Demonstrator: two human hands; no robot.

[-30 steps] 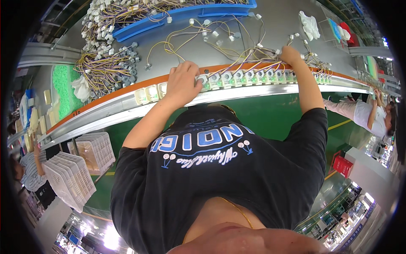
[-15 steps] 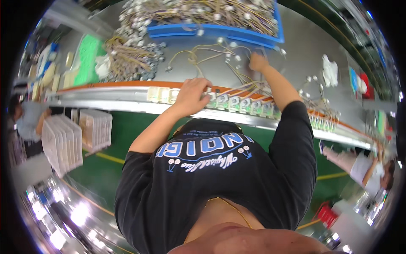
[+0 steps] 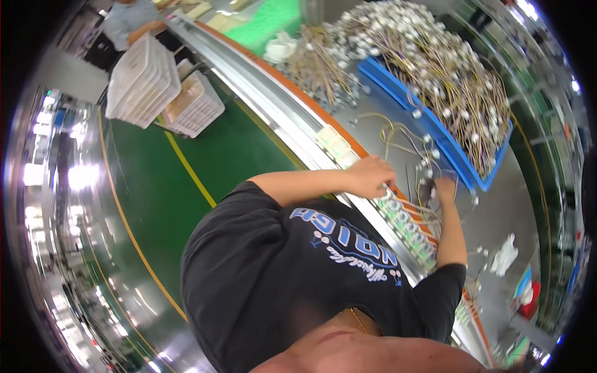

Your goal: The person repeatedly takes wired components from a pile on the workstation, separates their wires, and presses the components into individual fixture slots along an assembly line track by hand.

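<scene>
My left hand (image 3: pixel 372 176) is closed at the upper end of a row of small white-and-green parts (image 3: pixel 407 227) on a long rail (image 3: pixel 268 99) with an orange strip. Its fingertips press together at a small whitish piece I cannot make out. Thin wires run from the row onto the grey table. Farther right, my right hand (image 3: pixel 444 188) is curled among loose wires (image 3: pixel 398 126) with white connectors; whatever its fingers grip is hidden. Cream-coloured blocks (image 3: pixel 336 147) sit on the rail just beyond my left hand.
A blue tray (image 3: pixel 457 163) piled with wires (image 3: pixel 460 87) stands behind my right hand. Another wire bundle (image 3: pixel 320 68) lies near a white crumpled cloth (image 3: pixel 281 47) and a green sheet (image 3: pixel 270 25). White crates (image 3: pixel 143 81) stand left, near a person (image 3: pixel 130 25). Another white cloth (image 3: pixel 504 255) lies right.
The whole view has swung round, so the rail now runs diagonally. My left hand stays at the row's end; my right hand stays among the loose wires beside the tray.
</scene>
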